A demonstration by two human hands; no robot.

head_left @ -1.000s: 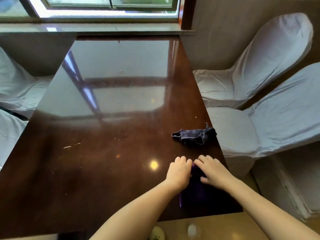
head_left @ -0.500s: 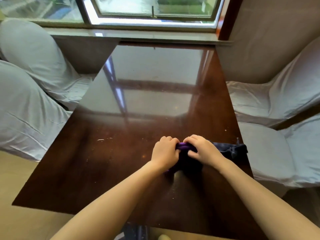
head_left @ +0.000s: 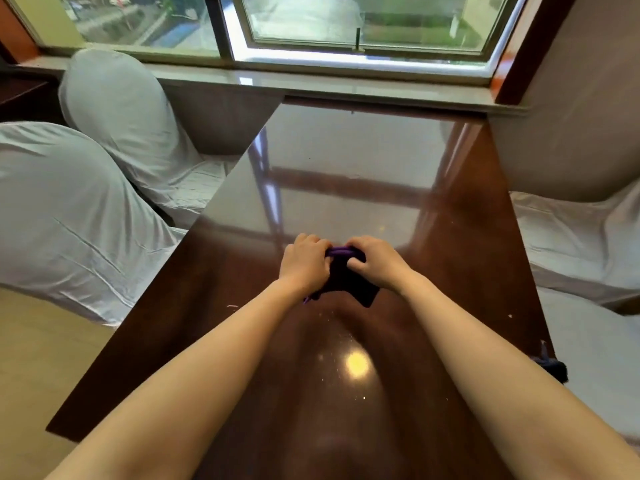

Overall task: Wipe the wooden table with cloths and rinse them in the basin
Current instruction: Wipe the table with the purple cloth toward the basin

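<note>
Pressing down side by side near the middle of the wooden table (head_left: 450, 209), the left hand (head_left: 304, 261) and right hand (head_left: 375, 263) both bear on a dark purple cloth (head_left: 349, 284). Fingers of each hand are curled tightly over the cloth's far edge, where a bunched purple fold shows between the knuckles; the thumbs are hidden, so how fully each hand closes around the fabric cannot be told. The cloth lies flat on the table under and just behind the hands, its long axis running from the far edge back toward the person, with a corner jutting out beneath the right wrist. A second dark cloth (head_left: 552, 367) sits crumpled at the table's right edge, well apart from the hands and nearer the person. White-covered chairs (head_left: 86, 220) stand on both sides of the table, and a window (head_left: 346, 26) lies beyond its far end.
</note>
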